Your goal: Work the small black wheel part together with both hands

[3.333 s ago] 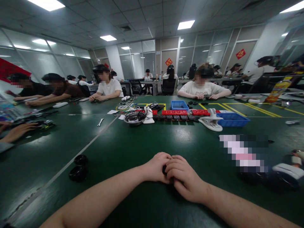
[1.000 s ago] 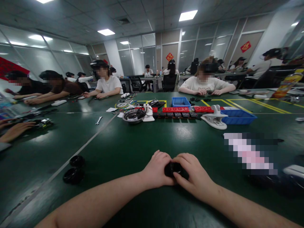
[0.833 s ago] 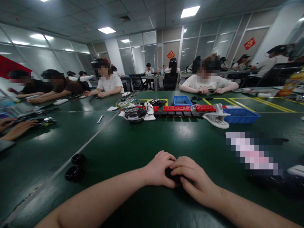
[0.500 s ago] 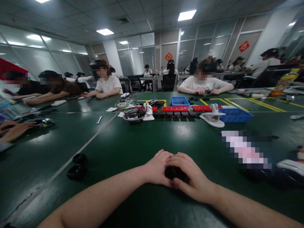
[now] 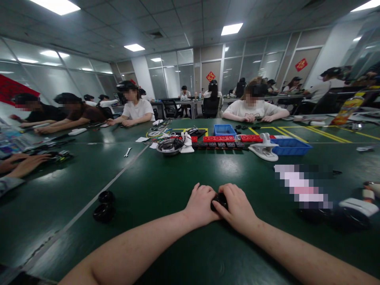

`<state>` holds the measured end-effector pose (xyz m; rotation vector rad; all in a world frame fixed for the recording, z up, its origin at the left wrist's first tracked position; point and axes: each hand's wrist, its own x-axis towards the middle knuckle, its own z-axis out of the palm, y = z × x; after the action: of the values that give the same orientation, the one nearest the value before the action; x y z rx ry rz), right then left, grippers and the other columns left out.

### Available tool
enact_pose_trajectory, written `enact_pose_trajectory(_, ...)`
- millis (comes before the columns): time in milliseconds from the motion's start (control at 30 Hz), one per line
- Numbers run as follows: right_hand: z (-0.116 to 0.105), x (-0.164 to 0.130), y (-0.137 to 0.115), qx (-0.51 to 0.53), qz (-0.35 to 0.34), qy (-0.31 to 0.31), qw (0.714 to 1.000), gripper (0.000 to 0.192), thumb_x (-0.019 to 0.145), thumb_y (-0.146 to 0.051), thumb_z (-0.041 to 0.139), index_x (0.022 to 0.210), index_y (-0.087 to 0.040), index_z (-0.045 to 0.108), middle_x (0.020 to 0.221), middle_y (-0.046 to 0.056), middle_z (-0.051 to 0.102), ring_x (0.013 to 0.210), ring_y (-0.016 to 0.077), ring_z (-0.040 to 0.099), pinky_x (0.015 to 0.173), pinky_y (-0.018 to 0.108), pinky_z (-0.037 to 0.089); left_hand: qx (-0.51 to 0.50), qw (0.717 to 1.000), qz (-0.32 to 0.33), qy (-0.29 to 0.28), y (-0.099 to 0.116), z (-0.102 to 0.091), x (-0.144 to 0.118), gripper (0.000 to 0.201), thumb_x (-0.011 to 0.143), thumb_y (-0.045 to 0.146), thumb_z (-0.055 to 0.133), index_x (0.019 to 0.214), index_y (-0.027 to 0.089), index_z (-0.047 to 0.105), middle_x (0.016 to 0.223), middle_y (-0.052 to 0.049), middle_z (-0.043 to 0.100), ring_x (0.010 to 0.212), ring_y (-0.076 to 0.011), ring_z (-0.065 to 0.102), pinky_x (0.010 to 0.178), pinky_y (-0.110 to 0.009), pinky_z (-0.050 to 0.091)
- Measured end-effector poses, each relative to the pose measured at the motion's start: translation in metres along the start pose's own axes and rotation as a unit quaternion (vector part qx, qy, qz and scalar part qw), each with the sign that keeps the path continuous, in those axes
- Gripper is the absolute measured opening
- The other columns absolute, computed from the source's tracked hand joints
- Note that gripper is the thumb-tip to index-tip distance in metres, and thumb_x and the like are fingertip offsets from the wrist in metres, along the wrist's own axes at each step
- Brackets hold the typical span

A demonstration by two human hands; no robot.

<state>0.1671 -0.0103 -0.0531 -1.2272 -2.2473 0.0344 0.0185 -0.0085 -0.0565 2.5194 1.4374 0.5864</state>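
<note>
**A:** What have I got in the head view, right at the grip?

**B:** My left hand (image 5: pixel 202 204) and right hand (image 5: pixel 237 208) meet on the green table (image 5: pixel 166 186), both closed around a small black part (image 5: pixel 219 200). Only a dark sliver of it shows between the thumbs and fingers, so I cannot tell its shape. It sits low, at or just above the tabletop.

**A:** Anything loose near the grip?

**B:** Well off to the left of my left hand lie two black rings (image 5: pixel 103 206), one just behind the other, close enough that I cannot tell whether they touch.

**A:** And the containers?

**B:** All beyond the grip, across the table. Straight ahead and slightly left is a round metal bowl (image 5: pixel 169 146) with dark cables piled in it. Ahead is a small blue bin (image 5: pixel 225 130); I cannot see its contents from here. Ahead and to the right is a wider blue tray (image 5: pixel 289 147), its inside hidden too. A white clamp (image 5: pixel 263 149) lies just beside that tray, and a row of red blocks (image 5: pixel 228 139) runs between the bowl and the tray.

**A:** Other people?

**B:** A co-worker's hand (image 5: pixel 22 164) rests far left of the grip, and more people sit along the far edge.
</note>
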Motion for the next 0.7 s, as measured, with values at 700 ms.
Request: enact_pose_trajectory(700,-0.014,-0.009,0.001,0.201,-0.224,-0.039,0.953,0.035,0.065,-0.002,0.037,0.086,-0.021,0.057,0.085,-0.001,0.065,0.107,0.0156,0.05,0.106,0.045,0.013,-0.05,0.982,0.165,-0.079,-0.035,-0.003,0.015,0.04,0.063,0.043,0.066,0.097,0.023,0.059,0.108,-0.003,0.049,0.103,-0.0217,0.043,0.092,-0.035,0.032)
